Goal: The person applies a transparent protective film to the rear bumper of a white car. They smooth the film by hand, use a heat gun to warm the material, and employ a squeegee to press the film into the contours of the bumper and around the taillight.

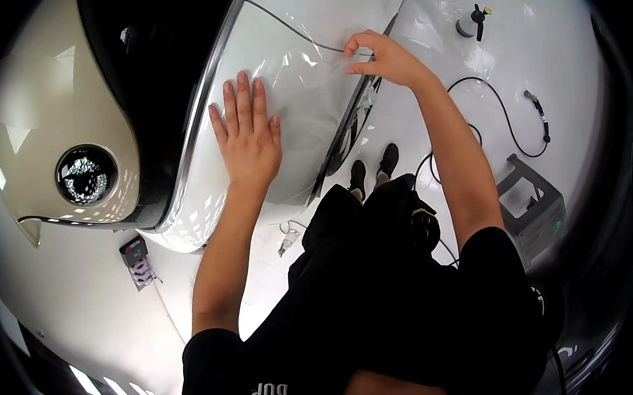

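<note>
Glossy white painted car fender (208, 182) under wrinkled clear plastic film (303, 76) (shiny, creased), with a chrome-bright trim strip (204, 103).

A car detailing or wrapping workshop: a cream and white car (182, 97) with a round headlight (86, 174) stands on a glossy white floor (86, 302), clear film (303, 76) lies over its body panel, and a spray bottle (470, 22), a black hose (502, 116) and a grey step stool (535, 204) lie around it

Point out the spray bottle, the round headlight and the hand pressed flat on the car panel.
spray bottle (468, 25), head view, on its pale body.
round headlight (85, 174), head view, on the lens centre.
left hand (249, 140), head view, on the back of the hand.
</note>
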Demonstrator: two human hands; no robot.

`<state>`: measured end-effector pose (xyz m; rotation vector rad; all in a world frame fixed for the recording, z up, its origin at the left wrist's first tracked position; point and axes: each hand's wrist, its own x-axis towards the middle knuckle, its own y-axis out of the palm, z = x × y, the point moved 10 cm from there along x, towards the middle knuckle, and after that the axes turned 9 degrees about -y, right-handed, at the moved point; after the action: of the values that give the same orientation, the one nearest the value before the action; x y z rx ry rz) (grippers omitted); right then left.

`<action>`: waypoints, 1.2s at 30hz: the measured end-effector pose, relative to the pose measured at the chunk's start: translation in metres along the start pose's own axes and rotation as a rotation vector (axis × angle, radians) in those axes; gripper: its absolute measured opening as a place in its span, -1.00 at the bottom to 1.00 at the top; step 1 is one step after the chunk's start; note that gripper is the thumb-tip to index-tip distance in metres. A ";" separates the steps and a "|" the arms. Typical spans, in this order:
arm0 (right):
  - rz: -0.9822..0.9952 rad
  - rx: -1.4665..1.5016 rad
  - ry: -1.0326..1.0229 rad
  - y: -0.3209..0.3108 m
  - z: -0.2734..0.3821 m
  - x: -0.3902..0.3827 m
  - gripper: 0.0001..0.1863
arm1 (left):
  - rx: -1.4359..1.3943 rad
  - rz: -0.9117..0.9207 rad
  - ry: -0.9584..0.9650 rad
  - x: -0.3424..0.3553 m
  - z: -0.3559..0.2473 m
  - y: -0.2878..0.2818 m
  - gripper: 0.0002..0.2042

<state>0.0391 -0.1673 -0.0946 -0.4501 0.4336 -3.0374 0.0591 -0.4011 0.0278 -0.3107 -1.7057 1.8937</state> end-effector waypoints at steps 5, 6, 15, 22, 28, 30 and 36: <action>0.017 -0.056 0.034 0.002 -0.043 -0.013 -0.88 | 0.040 0.008 -0.002 0.003 0.003 0.003 -0.38; 0.034 -0.046 0.074 0.002 -0.052 -0.017 -0.88 | 0.054 -0.005 0.003 0.003 0.004 0.002 -0.39; 0.032 0.047 0.199 0.001 -0.092 -0.019 -0.83 | 0.070 -0.066 0.016 0.004 0.002 0.004 -0.33; -0.324 -0.374 0.208 -0.018 -0.120 -0.044 -0.78 | 0.102 -0.084 0.016 0.008 -0.004 0.002 -0.28; -0.524 -0.298 0.322 0.047 -0.093 -0.094 -0.58 | 0.083 -0.094 0.040 0.001 -0.002 -0.001 -0.20; -0.497 -0.298 0.328 0.066 -0.071 -0.109 -0.56 | 0.028 -0.088 0.026 -0.003 -0.003 0.002 -0.17; -0.149 -0.353 0.998 0.048 -0.121 -0.294 -0.53 | -0.370 -0.127 0.246 -0.041 -0.044 -0.042 -0.29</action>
<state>0.2854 -0.1577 -0.3013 1.1343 0.9849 -3.0816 0.1259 -0.3854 0.0532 -0.5402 -1.8482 1.3808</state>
